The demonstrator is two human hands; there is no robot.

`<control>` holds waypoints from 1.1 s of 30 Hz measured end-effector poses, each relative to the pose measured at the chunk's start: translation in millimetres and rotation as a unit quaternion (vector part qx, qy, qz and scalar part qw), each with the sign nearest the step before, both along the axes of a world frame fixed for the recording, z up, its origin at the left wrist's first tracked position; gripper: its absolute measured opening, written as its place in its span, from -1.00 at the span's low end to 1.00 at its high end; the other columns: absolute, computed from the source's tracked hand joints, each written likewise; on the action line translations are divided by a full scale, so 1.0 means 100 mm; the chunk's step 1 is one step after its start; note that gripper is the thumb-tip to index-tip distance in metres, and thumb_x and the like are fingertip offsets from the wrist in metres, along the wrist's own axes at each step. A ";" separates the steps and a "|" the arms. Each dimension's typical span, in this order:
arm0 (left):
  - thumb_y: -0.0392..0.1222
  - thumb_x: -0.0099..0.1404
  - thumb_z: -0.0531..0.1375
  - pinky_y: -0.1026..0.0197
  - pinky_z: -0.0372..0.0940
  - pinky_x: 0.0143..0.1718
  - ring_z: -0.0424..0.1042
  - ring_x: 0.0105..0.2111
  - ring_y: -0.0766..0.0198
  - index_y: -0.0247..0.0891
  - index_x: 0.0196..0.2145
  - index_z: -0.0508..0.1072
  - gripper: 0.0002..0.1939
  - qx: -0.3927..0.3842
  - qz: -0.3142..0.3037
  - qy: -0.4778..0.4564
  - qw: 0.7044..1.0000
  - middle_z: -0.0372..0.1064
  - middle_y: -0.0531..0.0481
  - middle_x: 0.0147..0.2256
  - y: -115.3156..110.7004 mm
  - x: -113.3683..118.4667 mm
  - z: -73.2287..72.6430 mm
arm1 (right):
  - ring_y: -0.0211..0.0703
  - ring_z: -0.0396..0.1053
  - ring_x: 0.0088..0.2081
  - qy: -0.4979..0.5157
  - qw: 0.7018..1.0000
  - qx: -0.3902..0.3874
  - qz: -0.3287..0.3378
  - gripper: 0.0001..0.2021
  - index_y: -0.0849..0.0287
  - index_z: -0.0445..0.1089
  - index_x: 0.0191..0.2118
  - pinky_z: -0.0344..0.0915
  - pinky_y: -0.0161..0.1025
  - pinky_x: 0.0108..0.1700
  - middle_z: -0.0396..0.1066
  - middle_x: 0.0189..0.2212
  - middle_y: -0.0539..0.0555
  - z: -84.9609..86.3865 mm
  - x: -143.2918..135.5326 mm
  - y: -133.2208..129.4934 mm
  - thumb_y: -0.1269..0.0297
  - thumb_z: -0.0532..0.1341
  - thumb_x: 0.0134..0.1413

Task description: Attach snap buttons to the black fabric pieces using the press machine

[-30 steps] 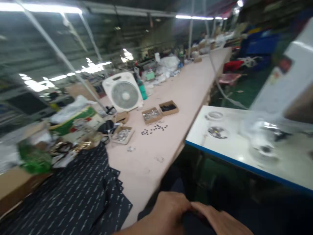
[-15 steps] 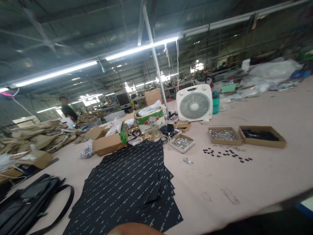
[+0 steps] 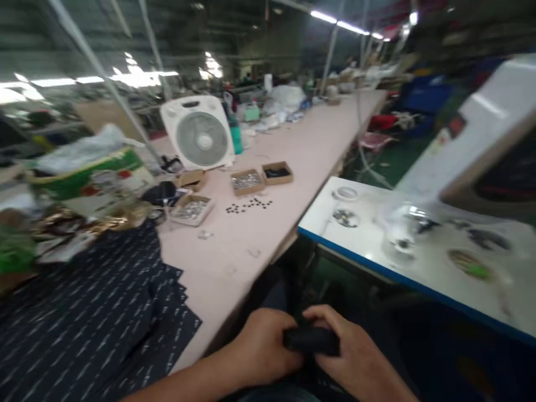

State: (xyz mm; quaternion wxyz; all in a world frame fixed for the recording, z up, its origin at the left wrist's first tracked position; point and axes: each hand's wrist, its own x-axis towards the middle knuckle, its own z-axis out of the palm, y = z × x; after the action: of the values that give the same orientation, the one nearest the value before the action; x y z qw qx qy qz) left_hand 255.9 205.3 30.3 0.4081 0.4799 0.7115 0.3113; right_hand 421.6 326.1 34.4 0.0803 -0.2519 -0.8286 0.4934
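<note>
Both hands gripping black item [image 3: 312,340], too blurred to identify. Left hand [image 3: 268,343] closing on its end; item lying at 3 o'clock from that hand. Right hand [image 3: 355,354] pinching the other end, fingers curling; item sitting at 9–10 o'clock from it. Patterned dark fabric [image 3: 96,312] lying at 9 o'clock from the hands, white fan [image 3: 201,134] standing at 11, white machine [image 3: 456,145] standing at 1–2 on blue-edged worktop [image 3: 368,240].
</note>
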 end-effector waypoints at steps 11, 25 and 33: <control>-0.10 0.07 0.36 0.32 -0.15 -0.53 -0.06 -0.55 0.46 -0.30 -0.54 0.30 -0.68 -0.112 -0.057 -0.283 0.951 0.01 0.16 -0.56 0.05 -0.13 0.05 | -0.23 0.46 -0.33 0.011 0.912 -0.411 -0.005 -0.64 0.21 0.44 -0.19 0.31 -0.32 -0.23 0.53 -0.37 -0.06 -0.19 -0.03 0.20 0.44 0.40 -0.24; 0.06 0.08 0.44 0.41 0.06 -0.51 0.21 -0.59 0.49 -0.41 -0.42 0.52 -0.59 -0.126 0.068 -0.534 0.833 0.37 0.04 -0.53 0.03 -0.07 -0.19 | -0.19 0.47 -0.41 -0.018 0.848 -0.528 -0.051 -0.59 0.21 0.52 -0.23 0.29 -0.32 -0.39 0.54 -0.38 0.02 -0.49 0.04 0.28 0.10 0.48 -0.23; -0.02 -0.15 0.46 0.34 0.03 -0.53 0.20 -0.61 0.43 -0.37 -0.53 0.48 -0.62 -0.173 0.093 -0.510 0.837 0.35 0.06 -0.56 0.11 0.03 -0.37 | -0.10 0.50 -0.36 -0.137 0.941 -0.292 -0.099 -0.56 0.23 0.52 -0.20 0.36 -0.21 -0.26 0.54 -0.41 0.06 -0.58 0.08 1.08 0.01 0.42 -0.15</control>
State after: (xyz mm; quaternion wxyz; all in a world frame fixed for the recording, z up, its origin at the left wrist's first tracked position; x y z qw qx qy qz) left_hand 258.4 216.6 -6.7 0.7587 0.1058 0.4865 0.4201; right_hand 429.3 433.8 -23.8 -0.0627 -0.4107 -0.6221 0.6636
